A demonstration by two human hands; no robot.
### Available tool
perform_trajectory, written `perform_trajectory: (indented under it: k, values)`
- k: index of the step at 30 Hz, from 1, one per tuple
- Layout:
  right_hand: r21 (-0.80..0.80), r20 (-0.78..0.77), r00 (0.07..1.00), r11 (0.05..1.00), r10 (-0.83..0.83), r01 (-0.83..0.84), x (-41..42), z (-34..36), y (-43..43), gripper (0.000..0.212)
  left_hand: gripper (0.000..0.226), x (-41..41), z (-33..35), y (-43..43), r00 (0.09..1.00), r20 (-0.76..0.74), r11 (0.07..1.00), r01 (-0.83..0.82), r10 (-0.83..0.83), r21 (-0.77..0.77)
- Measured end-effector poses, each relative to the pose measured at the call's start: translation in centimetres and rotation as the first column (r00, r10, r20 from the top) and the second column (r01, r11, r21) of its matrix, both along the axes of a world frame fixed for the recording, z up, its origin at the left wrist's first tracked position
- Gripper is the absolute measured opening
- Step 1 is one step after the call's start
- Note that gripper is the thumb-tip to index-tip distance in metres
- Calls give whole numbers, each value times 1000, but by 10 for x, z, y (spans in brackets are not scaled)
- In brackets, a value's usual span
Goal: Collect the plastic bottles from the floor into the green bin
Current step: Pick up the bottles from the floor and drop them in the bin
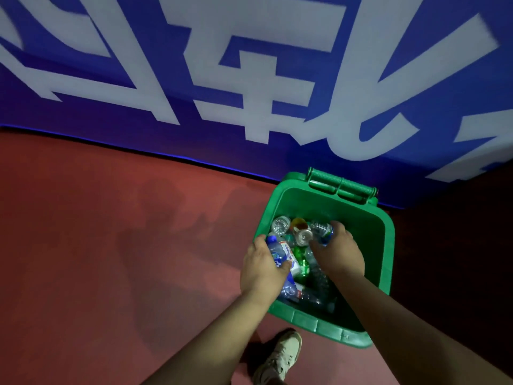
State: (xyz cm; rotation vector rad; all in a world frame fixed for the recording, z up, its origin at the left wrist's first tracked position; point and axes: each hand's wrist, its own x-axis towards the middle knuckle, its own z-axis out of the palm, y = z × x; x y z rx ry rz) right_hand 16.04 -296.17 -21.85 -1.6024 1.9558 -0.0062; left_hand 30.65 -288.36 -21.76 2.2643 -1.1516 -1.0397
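Red floor (111,245), blue wall (277,151). Over the lower-right green bin (385,259), the left hand (262,269) has its grip curled round a blue-capped bottle (278,252), the right hand (340,255) round a clear bottle (321,228), likely for dropping.

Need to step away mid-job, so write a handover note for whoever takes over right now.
Left hand grips a blue-capped bottle over the left rim of the green bin.
Right hand holds a clear bottle above the bin.
Done: a pile of bottles already lies inside.
Left: drop both held bottles in. No bottles show on the red floor in view, so check beyond it.
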Motion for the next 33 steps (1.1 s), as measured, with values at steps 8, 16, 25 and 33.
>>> perform_trajectory:
  k: [8, 16, 25, 33]
  values:
    - [-60, 88, 995, 997, -43, 49, -29, 55, 60, 71, 72, -27, 51, 28, 995, 37, 994, 98, -96, -42]
    - [-235, 144, 924, 895, -355, 380, -94, 141, 169, 81, 87, -76, 142, 57, 889, 147, 878, 453, -433, -154]
    - [-366, 178, 627, 541, -758, 757, -160, 207, 409, 90, 82, -197, 217, 210, 532, 113, 482, 824, -839, -299]
    - [-389, 171, 229, 148, -958, 909, -200, 231, 646, 89, 82, -301, 233, 409, 52, 129, 14, 961, -990, -276]
